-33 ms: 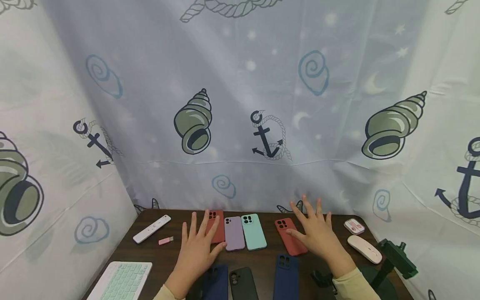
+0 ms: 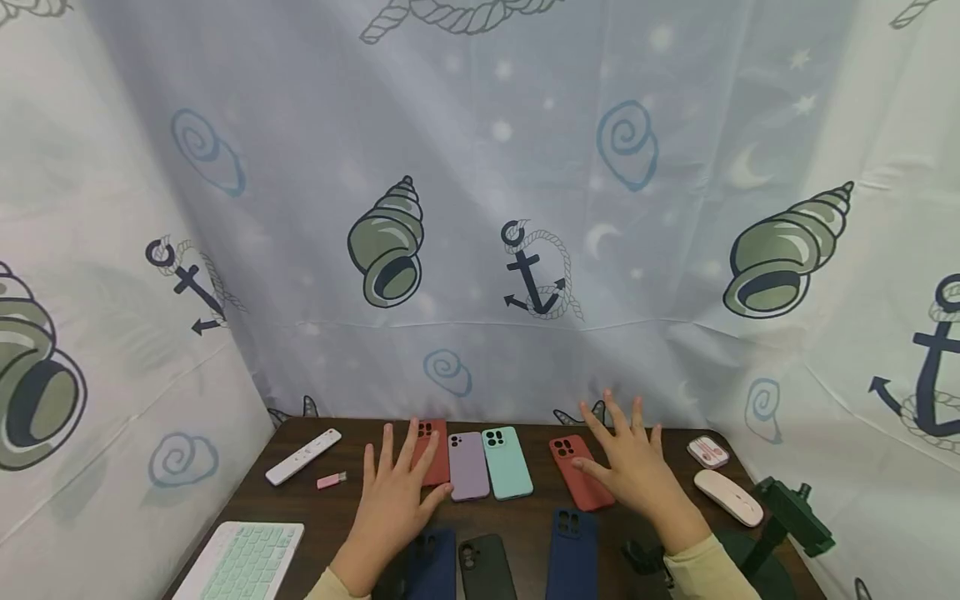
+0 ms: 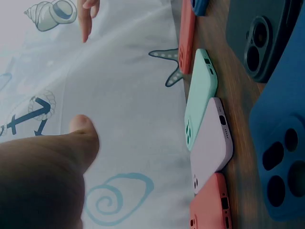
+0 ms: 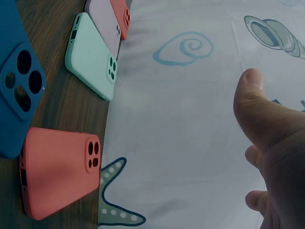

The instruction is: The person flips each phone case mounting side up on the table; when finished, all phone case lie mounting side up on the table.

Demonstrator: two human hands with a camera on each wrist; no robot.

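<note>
My left hand (image 2: 393, 500) is held spread, holding nothing, above a dark blue phone case (image 2: 435, 567) and partly in front of a red phone case (image 2: 441, 473). Right of it lie a purple case (image 2: 468, 467) and a mint case (image 2: 510, 467). Fingers apart and holding nothing, my right hand (image 2: 637, 471) hovers by a second red case (image 2: 588, 496), hiding its right edge. Nearer me lie a black case (image 2: 486, 571) and another blue case (image 2: 572, 558). Both wrist views show the thumbs apart from the cases.
On the left of the brown table are a keyboard (image 2: 247, 562), a white remote (image 2: 303, 458) and a pink USB stick (image 2: 330, 481). At right stand a green holder (image 2: 795, 521), a mouse (image 2: 729, 497) and a small white box (image 2: 708, 452). A patterned curtain (image 2: 480, 367) hangs behind.
</note>
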